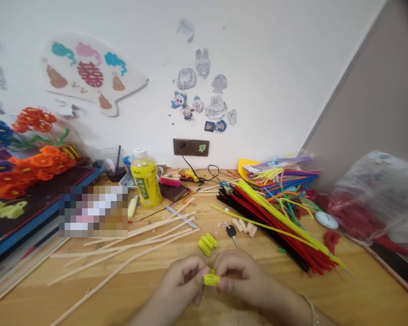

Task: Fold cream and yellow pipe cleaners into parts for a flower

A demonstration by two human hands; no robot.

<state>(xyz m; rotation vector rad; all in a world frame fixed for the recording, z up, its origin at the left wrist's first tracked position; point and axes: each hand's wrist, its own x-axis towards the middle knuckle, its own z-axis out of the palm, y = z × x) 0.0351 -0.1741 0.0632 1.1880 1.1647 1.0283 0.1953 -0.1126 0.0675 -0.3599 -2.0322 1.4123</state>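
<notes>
Between my two hands is a short, folded yellow pipe cleaner (211,280), pinched at both ends. My left hand (185,280) grips its left end with thumb and fingers closed. The right end sits between the thumb and curled fingers of my right hand (243,278). Just beyond the hands, several folded yellow pipe cleaner pieces (207,243) lie together on the wooden table (129,290). A key with a black head (231,231) lies behind my right hand, close to several beige folded pieces (244,226).
Long beige pipe cleaners (132,256) spread over the left of the table. A bundle of black, red and yellow pipe cleaners (275,226) lies right. A yellow drink bottle (146,179) stands at the back. Orange fuzzy flowers (30,174) rest at left, a plastic bag (384,194) at right.
</notes>
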